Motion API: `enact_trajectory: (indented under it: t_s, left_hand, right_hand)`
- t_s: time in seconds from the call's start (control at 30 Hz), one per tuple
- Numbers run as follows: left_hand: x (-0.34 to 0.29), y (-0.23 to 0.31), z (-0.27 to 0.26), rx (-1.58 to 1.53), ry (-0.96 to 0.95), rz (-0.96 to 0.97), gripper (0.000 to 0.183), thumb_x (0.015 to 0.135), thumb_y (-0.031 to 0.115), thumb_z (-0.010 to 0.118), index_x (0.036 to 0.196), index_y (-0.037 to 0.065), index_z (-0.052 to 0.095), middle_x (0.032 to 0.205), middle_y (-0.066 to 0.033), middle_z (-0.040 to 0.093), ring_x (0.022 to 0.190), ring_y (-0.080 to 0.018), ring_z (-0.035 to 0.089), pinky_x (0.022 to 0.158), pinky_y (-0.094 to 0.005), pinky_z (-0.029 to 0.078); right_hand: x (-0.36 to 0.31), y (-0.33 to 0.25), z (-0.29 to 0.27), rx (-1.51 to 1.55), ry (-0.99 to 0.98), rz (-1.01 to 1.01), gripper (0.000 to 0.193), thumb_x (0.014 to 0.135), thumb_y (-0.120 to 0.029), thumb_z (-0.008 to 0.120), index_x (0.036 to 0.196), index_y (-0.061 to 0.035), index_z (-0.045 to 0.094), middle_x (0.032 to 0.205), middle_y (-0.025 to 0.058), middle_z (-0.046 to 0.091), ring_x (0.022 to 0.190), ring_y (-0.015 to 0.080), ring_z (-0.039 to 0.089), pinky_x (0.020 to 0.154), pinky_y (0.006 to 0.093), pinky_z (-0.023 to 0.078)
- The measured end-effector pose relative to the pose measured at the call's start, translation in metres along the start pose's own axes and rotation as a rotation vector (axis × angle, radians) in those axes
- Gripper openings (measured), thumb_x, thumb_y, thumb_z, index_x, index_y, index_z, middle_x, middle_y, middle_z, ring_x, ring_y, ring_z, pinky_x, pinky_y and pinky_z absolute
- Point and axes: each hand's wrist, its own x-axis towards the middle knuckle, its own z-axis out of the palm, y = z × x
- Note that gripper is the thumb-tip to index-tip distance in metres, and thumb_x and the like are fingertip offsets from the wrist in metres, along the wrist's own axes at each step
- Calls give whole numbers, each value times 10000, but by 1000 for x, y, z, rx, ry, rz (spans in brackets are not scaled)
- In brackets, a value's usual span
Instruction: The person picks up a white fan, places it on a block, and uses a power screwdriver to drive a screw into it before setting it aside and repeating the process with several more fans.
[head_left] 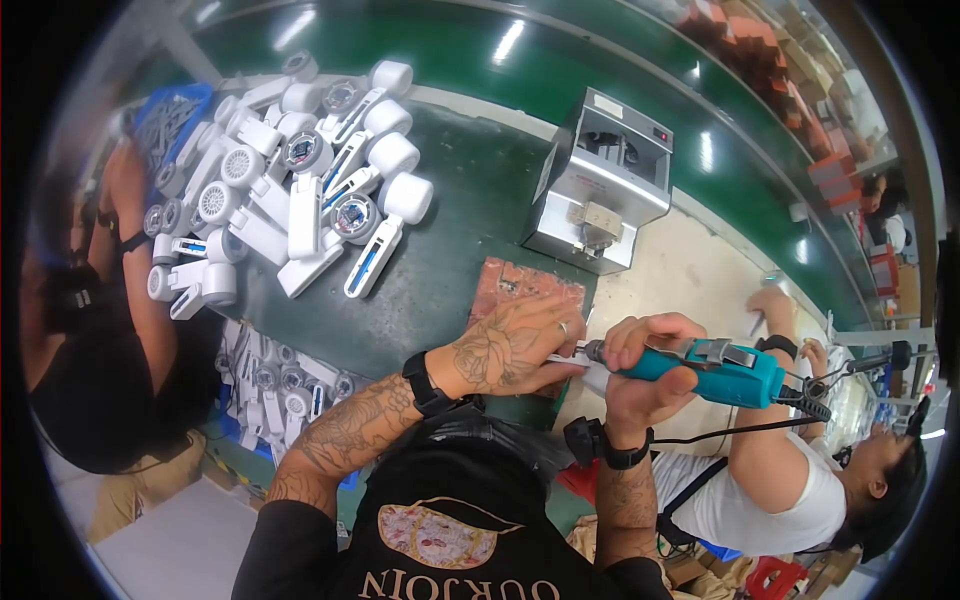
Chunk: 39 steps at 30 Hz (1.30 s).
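Note:
A teal electric screwdriver [735, 378] lies nearly level in my right hand [645, 365], whose fingers and thumb wrap round its front half. Its tip points left, toward a white plastic piece [572, 358] gripped by my left hand [515, 345]. My left fingers hide most of that piece, so its kind cannot be made out. Under my left hand is a reddish-brown worn block or pad [510, 285]. Beyond it, at the left, white handheld fans [300, 190] lie heaped, some with the round heads or handles uncovered, showing circuit boards and blue parts.
A grey metal machine [600, 190] stands at the back, right of centre. A blue bin [175, 125] of small parts sits at far left; more fan parts fill a crate [280, 390] below the bench edge. Co-workers [800, 470] sit on both sides. A cable [820, 405] trails from the screwdriver.

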Motion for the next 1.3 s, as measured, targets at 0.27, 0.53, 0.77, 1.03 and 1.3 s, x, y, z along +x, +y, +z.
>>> enact_trajectory:
  t_s: [0.27,0.53,0.77,1.03,1.3]
  left_hand:
    - [0,0,1,-15,-24,-22,303,832,259,746,907,41,550,900,-121,562,905,-333,582,776,-421,489]
    - [-2,6,4,80,-4,-108,321,828,291,740,1012,61,610,1001,-91,598,1010,-300,581,834,-422,479]
    - [5,2,-3,68,-30,-162,324,836,331,715,1030,78,659,1033,-86,602,1022,-282,549,914,-423,427]
    - [2,-6,-2,318,18,-106,415,853,389,693,1151,103,651,1115,-76,613,1057,-267,536,935,-415,407]
    - [-5,-6,-7,260,32,-53,476,862,380,670,1224,80,595,1157,-92,598,1119,-279,524,995,-424,386]
  right_hand:
    - [-2,-2,-2,36,5,36,710,895,-689,550,1073,-6,478,591,39,444,484,149,448,464,294,404]
    - [3,-4,0,8,21,46,710,897,-695,537,1070,-9,486,612,45,452,495,155,456,476,291,405]
    - [32,-13,6,5,34,27,663,901,-672,559,1018,-22,489,640,54,469,533,160,469,505,295,401]
    - [81,18,24,-31,53,21,551,945,-559,594,996,-13,539,694,52,513,606,165,519,558,284,425]
    - [92,49,31,-90,-20,16,396,1008,-394,581,979,0,544,701,63,545,624,173,555,572,286,437]
